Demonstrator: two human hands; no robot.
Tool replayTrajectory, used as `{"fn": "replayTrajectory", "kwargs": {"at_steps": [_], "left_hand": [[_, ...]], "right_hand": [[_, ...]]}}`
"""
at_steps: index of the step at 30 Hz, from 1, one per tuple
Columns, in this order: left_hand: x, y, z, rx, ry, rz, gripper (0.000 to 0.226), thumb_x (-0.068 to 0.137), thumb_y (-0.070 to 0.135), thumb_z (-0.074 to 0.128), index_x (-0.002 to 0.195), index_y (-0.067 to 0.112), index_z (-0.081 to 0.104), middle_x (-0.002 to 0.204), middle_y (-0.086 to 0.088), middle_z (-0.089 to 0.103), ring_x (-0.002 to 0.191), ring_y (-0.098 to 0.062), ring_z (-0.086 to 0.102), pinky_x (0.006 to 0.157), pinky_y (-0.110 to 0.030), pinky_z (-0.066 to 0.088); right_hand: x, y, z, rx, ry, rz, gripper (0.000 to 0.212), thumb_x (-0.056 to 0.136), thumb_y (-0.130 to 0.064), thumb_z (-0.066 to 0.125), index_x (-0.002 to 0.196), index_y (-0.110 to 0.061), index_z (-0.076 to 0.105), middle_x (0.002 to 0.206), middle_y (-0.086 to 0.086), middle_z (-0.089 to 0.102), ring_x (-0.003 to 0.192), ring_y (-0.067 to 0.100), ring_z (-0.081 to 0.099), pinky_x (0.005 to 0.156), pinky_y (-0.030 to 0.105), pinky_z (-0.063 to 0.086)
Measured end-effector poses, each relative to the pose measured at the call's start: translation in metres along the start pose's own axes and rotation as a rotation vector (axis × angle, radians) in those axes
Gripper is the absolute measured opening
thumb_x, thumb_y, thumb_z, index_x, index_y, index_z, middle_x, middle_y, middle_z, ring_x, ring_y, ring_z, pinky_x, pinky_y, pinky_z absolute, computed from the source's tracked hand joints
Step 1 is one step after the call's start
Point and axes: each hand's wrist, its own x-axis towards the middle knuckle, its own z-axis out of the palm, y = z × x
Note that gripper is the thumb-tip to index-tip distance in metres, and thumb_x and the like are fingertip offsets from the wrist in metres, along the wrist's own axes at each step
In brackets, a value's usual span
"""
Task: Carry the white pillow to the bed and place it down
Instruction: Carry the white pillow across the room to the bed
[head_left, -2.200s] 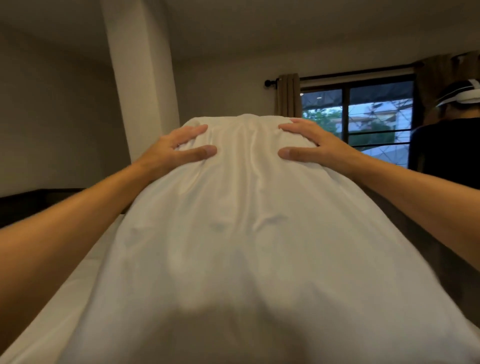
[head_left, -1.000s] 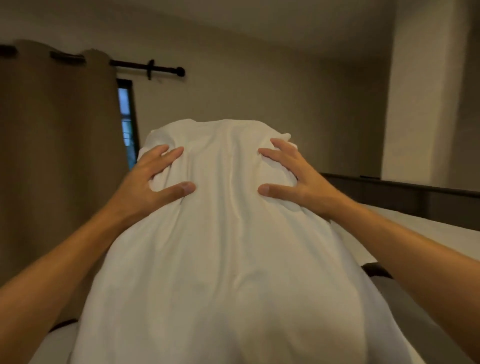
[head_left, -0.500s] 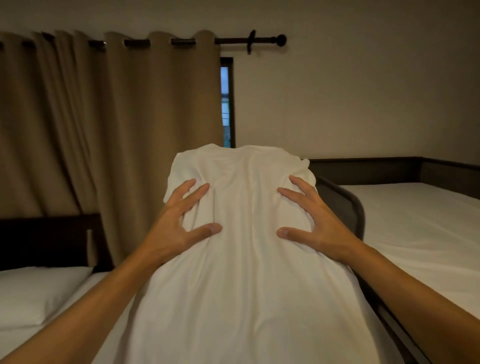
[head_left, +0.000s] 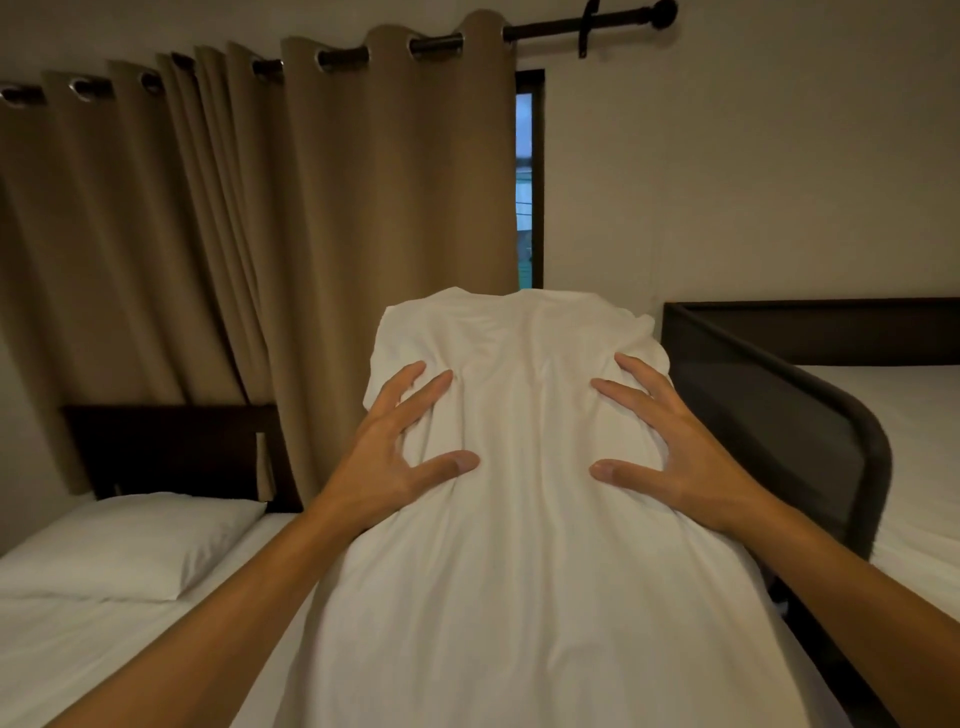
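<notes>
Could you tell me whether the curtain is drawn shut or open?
Mostly shut: the curtain covers the window except a narrow strip.

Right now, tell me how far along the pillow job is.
Done: the white pillow is picked up and brought between two beds. In hand: the left hand and right hand grip its sides with spread fingers, holding it up in front of the person. Left: lower it onto a bed, likely the left bed, where another pillow already lies, and let go. Which bed is meant is unclear.
</notes>
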Motion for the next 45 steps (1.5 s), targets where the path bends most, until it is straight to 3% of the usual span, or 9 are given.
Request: {"fn": "replayTrajectory", "kwargs": {"at_steps": [8,12,17,21,28,31,36,41,45], "left_hand": [[0.046,-0.076,0.008,-0.059,-0.031,0.020,0.084,0.063,0.073,0.066,0.137,0.059,0.031,0.153,0.028,0.017,0.135,0.012,0.019,0.098,-0.011,0.021],[0.079,-0.115,0.005,-0.077,-0.046,0.049,0.084,0.063,0.075,0.065,0.137,0.059,0.030,0.154,0.029,0.016,0.131,0.020,0.015,0.096,-0.009,0.019],[0.114,-0.156,0.003,-0.096,-0.065,0.081,0.086,0.062,0.078,0.062,0.138,0.059,0.028,0.154,0.029,0.015,0.129,0.021,0.013,0.100,-0.014,0.019],[0.135,-0.178,0.012,-0.113,-0.044,0.096,0.086,0.061,0.078,0.062,0.138,0.059,0.028,0.153,0.031,0.015,0.130,0.020,0.014,0.102,-0.020,0.020],[0.165,-0.171,0.053,-0.148,-0.054,0.087,0.087,0.062,0.076,0.065,0.139,0.054,0.032,0.154,0.028,0.016,0.139,0.002,0.019,0.108,-0.030,0.023],[0.184,-0.160,0.072,-0.166,-0.053,0.094,0.087,0.061,0.075,0.066,0.139,0.055,0.033,0.154,0.027,0.017,0.139,0.004,0.019,0.109,-0.029,0.024],[0.217,-0.151,0.102,-0.179,-0.062,0.132,0.085,0.061,0.075,0.066,0.137,0.057,0.033,0.153,0.030,0.017,0.135,0.015,0.016,0.098,-0.009,0.019],[0.252,-0.154,0.130,-0.201,-0.073,0.159,0.084,0.062,0.074,0.067,0.137,0.057,0.034,0.153,0.029,0.018,0.136,0.012,0.017,0.100,-0.012,0.020],[0.285,-0.165,0.153,-0.218,-0.082,0.187,0.084,0.061,0.073,0.068,0.137,0.054,0.037,0.153,0.027,0.019,0.139,0.006,0.019,0.107,-0.026,0.025]], "right_hand": [[0.051,0.025,0.038,-0.052,0.024,0.041,0.083,0.073,-0.054,0.072,0.146,-0.044,0.032,0.158,-0.027,0.007,0.141,-0.002,0.014,0.106,0.026,0.020],[0.085,0.034,0.057,-0.093,0.044,0.079,0.084,0.073,-0.057,0.072,0.145,-0.046,0.031,0.158,-0.028,0.006,0.141,-0.001,0.014,0.108,0.031,0.021],[0.119,0.045,0.077,-0.140,0.065,0.086,0.085,0.070,-0.064,0.070,0.144,-0.052,0.029,0.155,-0.035,0.003,0.130,-0.025,0.004,0.104,0.027,0.018],[0.138,0.058,0.079,-0.167,0.058,0.087,0.085,0.070,-0.067,0.068,0.143,-0.056,0.027,0.155,-0.036,0.002,0.131,-0.025,0.004,0.103,0.026,0.018],[0.149,0.095,0.053,-0.153,0.070,0.088,0.083,0.070,-0.065,0.070,0.144,-0.051,0.032,0.156,-0.032,0.007,0.144,-0.001,0.014,0.109,0.033,0.022],[0.152,0.115,0.033,-0.142,0.088,0.070,0.082,0.070,-0.065,0.070,0.142,-0.052,0.034,0.156,-0.034,0.008,0.142,-0.006,0.013,0.108,0.031,0.021],[0.161,0.143,0.008,-0.144,0.105,0.071,0.083,0.068,-0.067,0.069,0.142,-0.052,0.034,0.155,-0.034,0.009,0.137,-0.018,0.010,0.100,0.018,0.019],[0.176,0.173,-0.009,-0.177,0.142,0.097,0.085,0.066,-0.070,0.068,0.142,-0.052,0.034,0.155,-0.033,0.009,0.136,-0.017,0.010,0.104,0.029,0.021],[0.191,0.200,-0.015,-0.186,0.171,0.102,0.083,0.067,-0.070,0.069,0.140,-0.054,0.035,0.155,-0.034,0.010,0.139,-0.012,0.012,0.103,0.030,0.023]]}}
